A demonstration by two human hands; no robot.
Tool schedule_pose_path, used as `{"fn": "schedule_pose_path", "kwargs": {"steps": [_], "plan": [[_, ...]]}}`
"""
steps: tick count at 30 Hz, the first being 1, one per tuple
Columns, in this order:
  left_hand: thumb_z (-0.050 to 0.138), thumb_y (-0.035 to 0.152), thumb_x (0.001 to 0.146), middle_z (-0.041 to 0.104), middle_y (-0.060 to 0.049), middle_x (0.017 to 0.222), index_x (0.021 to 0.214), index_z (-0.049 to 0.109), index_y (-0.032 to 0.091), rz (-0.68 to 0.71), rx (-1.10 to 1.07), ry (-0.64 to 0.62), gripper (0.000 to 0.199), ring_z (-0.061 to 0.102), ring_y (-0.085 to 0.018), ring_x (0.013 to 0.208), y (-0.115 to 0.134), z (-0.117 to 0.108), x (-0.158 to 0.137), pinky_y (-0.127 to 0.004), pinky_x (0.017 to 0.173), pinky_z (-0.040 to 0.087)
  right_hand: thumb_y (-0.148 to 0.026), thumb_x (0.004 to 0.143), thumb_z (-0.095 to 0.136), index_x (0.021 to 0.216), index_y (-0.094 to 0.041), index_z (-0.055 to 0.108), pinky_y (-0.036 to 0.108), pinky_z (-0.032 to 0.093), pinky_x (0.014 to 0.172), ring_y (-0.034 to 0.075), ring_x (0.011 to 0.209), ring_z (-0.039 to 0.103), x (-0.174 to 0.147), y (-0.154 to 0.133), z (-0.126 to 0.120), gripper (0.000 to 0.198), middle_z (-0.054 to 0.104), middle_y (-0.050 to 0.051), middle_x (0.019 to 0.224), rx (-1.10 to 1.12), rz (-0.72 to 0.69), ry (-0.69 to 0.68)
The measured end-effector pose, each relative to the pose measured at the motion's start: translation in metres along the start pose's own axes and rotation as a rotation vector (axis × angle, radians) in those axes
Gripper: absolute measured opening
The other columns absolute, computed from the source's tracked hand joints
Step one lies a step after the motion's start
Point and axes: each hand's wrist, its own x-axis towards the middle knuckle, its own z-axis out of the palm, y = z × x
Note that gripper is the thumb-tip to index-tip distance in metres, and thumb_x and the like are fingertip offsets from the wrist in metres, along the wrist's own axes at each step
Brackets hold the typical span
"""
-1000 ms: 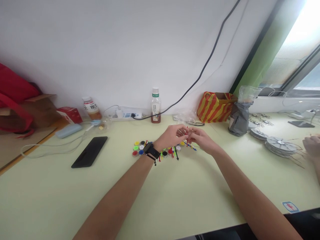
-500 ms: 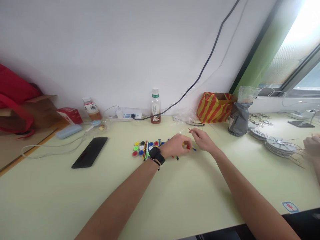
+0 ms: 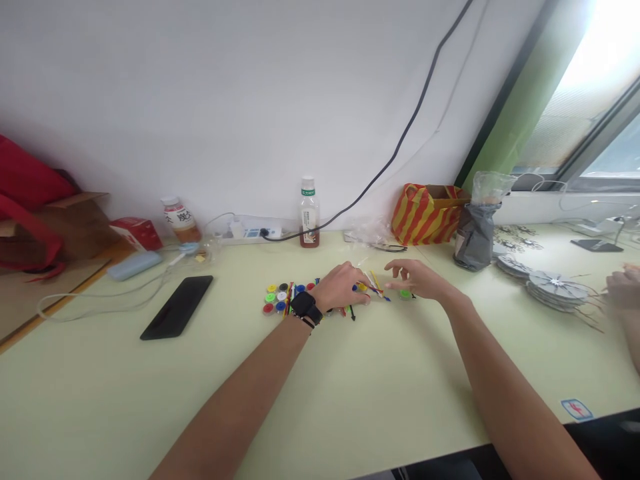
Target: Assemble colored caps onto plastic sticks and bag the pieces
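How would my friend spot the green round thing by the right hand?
Find the pale table, then the right hand over it. Just below that hand in the picture sits the green disc, farthest right, apart from the other colourful discs.

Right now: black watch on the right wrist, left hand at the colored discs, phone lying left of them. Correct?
Wrong wrist: in the head view, the black watch is on the wrist of the left hand, which is at the colored discs; the phone lies left of them.
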Motion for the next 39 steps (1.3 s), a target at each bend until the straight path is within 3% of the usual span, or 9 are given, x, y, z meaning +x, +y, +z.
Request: {"fn": "schedule_pose_path", "kwargs": {"steps": [5, 8, 12, 17, 23, 26, 32, 35, 39], "plan": [[0.069, 0.037, 0.090, 0.075, -0.009, 0.098, 0.104, 0.079, 0.021, -0.006, 0.078, 0.003, 0.024, 0.060, -0.029, 0.098, 0.003, 0.006, 0.001, -0.039, 0.085, 0.048, -0.040, 0.095, 0.048, 0.081, -0.023, 0.062, 0.031, 0.045, 0.068, 0.020, 0.072, 0.060, -0.003, 0.011, -0.006, 0.026, 0.069, 0.003, 0.078, 0.020, 0.027, 0.039], [0.068, 0.037, 0.091, 0.075, -0.008, 0.097, 0.104, 0.078, 0.022, -0.005, 0.090, 0.029, 0.023, 0.060, -0.029, 0.097, 0.004, 0.005, 0.002, -0.039, 0.085, 0.048, -0.025, 0.084, 0.053, 0.086, -0.024, 0.061, 0.033, 0.048, 0.072, 0.022, 0.077, 0.064, 0.003, 0.009, -0.005, 0.009, 0.071, 0.004, 0.082, 0.056, 0.049, 0.216], [0.064, 0.038, 0.093, 0.075, -0.008, 0.099, 0.105, 0.077, 0.022, -0.034, 0.073, 0.081, 0.023, 0.061, -0.028, 0.098, 0.002, -0.003, 0.004, -0.039, 0.088, 0.049, -0.014, 0.068, 0.050, 0.084, -0.023, 0.059, 0.033, 0.051, 0.069, 0.022, 0.073, 0.066, 0.005, 0.004, -0.003, 0.020, 0.071, 0.004, 0.078, 0.257, 0.017, 0.463], [0.064, 0.040, 0.094, 0.076, -0.008, 0.106, 0.103, 0.075, 0.021, -0.055, 0.042, 0.135, 0.024, 0.062, -0.028, 0.103, -0.002, -0.015, 0.003, -0.040, 0.093, 0.049, -0.014, 0.056, 0.044, 0.071, -0.024, 0.054, 0.030, 0.035, 0.051, 0.017, 0.049, 0.048, 0.004, 0.005, -0.001, 0.020, 0.053, -0.001, 0.053, 0.457, 0.062, 0.701], [0.062, 0.037, 0.094, 0.076, -0.008, 0.106, 0.099, 0.075, 0.021, -0.113, -0.004, 0.176, 0.021, 0.063, -0.028, 0.103, -0.005, -0.030, -0.002, -0.040, 0.092, 0.050, -0.017, 0.053, 0.044, 0.060, -0.024, 0.050, 0.030, 0.026, 0.049, 0.017, 0.048, 0.039, 0.009, 0.015, -0.003, 0.012, 0.043, 0.000, 0.051, 0.464, 0.144, 0.879], [0.063, 0.035, 0.093, 0.077, -0.007, 0.105, 0.099, 0.075, 0.022, -0.117, -0.025, 0.193, 0.019, 0.064, -0.028, 0.102, -0.005, -0.035, -0.003, -0.040, 0.092, 0.050, -0.017, 0.057, 0.044, 0.062, -0.024, 0.051, 0.031, 0.030, 0.051, 0.018, 0.051, 0.043, 0.008, 0.017, -0.003, 0.011, 0.047, 0.001, 0.052, 0.356, 0.138, 0.780], [0.065, 0.036, 0.092, 0.077, -0.007, 0.105, 0.099, 0.076, 0.023, -0.124, -0.055, 0.200, 0.019, 0.065, -0.027, 0.101, -0.004, -0.038, -0.003, -0.040, 0.093, 0.051, -0.026, 0.069, 0.063, 0.065, -0.023, 0.063, 0.031, 0.039, 0.058, 0.020, 0.062, 0.058, 0.000, 0.028, 0.000, 0.005, 0.069, 0.005, 0.066, -0.137, 0.233, 0.390], [0.065, 0.036, 0.091, 0.077, -0.007, 0.106, 0.099, 0.077, 0.022, -0.134, -0.057, 0.197, 0.019, 0.066, -0.027, 0.101, -0.005, -0.038, -0.003, -0.040, 0.093, 0.051, -0.033, 0.070, 0.071, 0.057, -0.023, 0.065, 0.031, 0.040, 0.054, 0.019, 0.056, 0.060, -0.005, 0.033, 0.001, 0.018, 0.070, 0.006, 0.060, -0.073, 0.266, 0.169], [0.066, 0.036, 0.091, 0.077, -0.006, 0.102, 0.097, 0.077, 0.022, -0.129, -0.062, 0.208, 0.019, 0.067, -0.027, 0.098, -0.006, -0.040, -0.003, -0.040, 0.093, 0.051, -0.033, 0.071, 0.073, 0.057, -0.023, 0.066, 0.031, 0.042, 0.051, 0.019, 0.051, 0.061, -0.006, 0.038, 0.000, 0.018, 0.070, 0.005, 0.056, 0.030, 0.289, 0.166]]}}
